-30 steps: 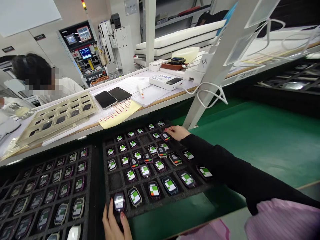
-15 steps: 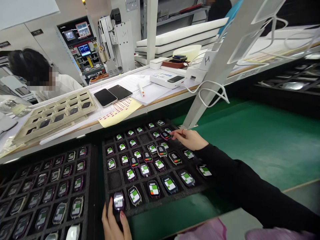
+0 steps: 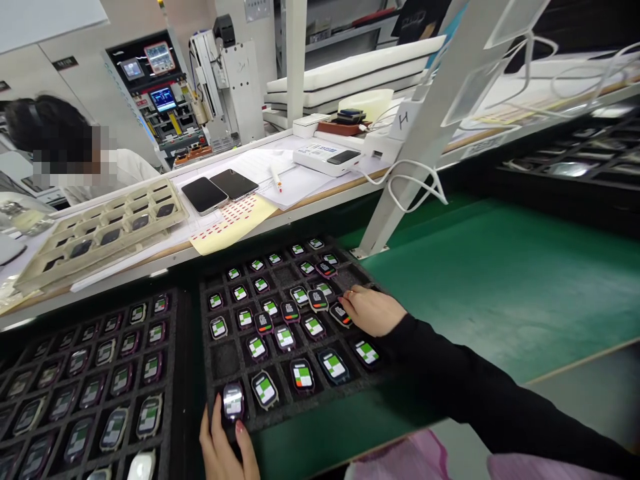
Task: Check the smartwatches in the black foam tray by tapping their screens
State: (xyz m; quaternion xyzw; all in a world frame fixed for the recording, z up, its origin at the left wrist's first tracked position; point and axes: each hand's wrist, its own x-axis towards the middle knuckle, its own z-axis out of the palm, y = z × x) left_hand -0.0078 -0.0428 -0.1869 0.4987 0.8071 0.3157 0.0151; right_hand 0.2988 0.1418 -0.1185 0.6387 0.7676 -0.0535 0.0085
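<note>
A black foam tray [image 3: 225, 360] with several smartwatches in its pockets lies before me, most screens showing green and white blocks. My left hand [image 3: 225, 443] holds the tray's near left corner, fingers along the side and thumb at the front edge, beside a smartwatch with a pale, shiny screen [image 3: 233, 401]. Over the tray's right side, my right hand [image 3: 375, 310] has its bent fingers and thumb on the edge of a dark-screened smartwatch [image 3: 341, 313]. Similar dark-screened watches lie across the dividers, among them a silver-rimmed one [image 3: 318, 300] and a purple-rimmed one [image 3: 327, 269].
Another filled watch tray [image 3: 175, 373] stands at the left. Beyond is a shelf with two phones [image 3: 204, 195], a beige tray [image 3: 125, 227] and a white box [image 3: 326, 159]. A slanted post [image 3: 400, 180] with a white cable rises behind the green bench [image 3: 480, 280]. A person sits opposite.
My right hand has moved nearer, from the purple-rimmed watch at the back to the dark-screened one at the tray's right. My left hand stays at the corner. The view has shifted slightly.
</note>
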